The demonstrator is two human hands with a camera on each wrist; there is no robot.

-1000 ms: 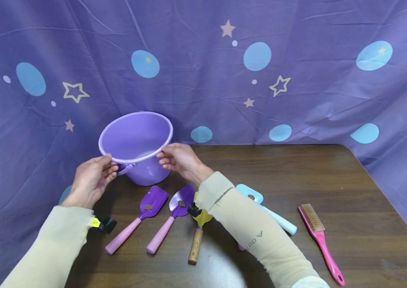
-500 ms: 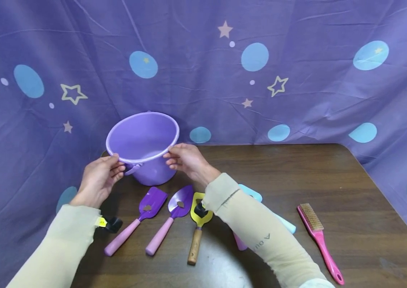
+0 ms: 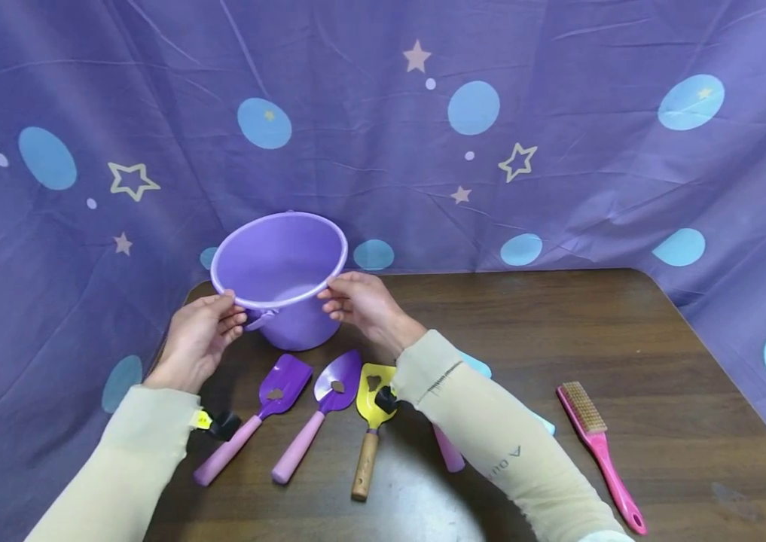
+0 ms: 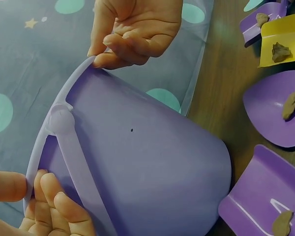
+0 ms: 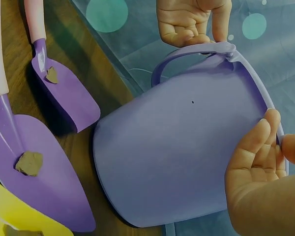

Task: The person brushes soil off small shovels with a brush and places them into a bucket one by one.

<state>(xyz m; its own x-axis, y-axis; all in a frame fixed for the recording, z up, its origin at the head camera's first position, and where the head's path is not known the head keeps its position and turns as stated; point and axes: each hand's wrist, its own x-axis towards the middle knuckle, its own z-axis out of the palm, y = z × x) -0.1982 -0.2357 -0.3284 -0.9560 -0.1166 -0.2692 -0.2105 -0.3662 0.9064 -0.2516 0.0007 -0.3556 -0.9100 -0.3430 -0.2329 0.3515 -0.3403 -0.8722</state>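
A purple bucket (image 3: 301, 327) is at the back left of the table, its mouth tilted toward the camera. My left hand (image 3: 196, 339) pinches the near left of its rim between thumb and fingers, close to where the handle joins. With the right hand (image 3: 365, 309) I pinch the rim at the near right. In the left wrist view the handle (image 4: 83, 172) hangs down along the bucket's side. Just in front lie a square purple scoop (image 3: 288, 380), a pointed purple trowel (image 3: 345, 376) and a yellow trowel (image 3: 370, 403), each with a brown lump on its blade.
A pink-handled brush (image 3: 599, 448) lies at the right of the wooden table (image 3: 518, 324). Partly under my right sleeve are a light blue tool (image 3: 476, 364) and a pink handle (image 3: 448, 450). A purple patterned cloth (image 3: 369, 150) hangs behind the table.
Both hands have shifted right together, and the bucket has moved right with them. The grip on its rim looks the same. The trowels and brush stay in place.
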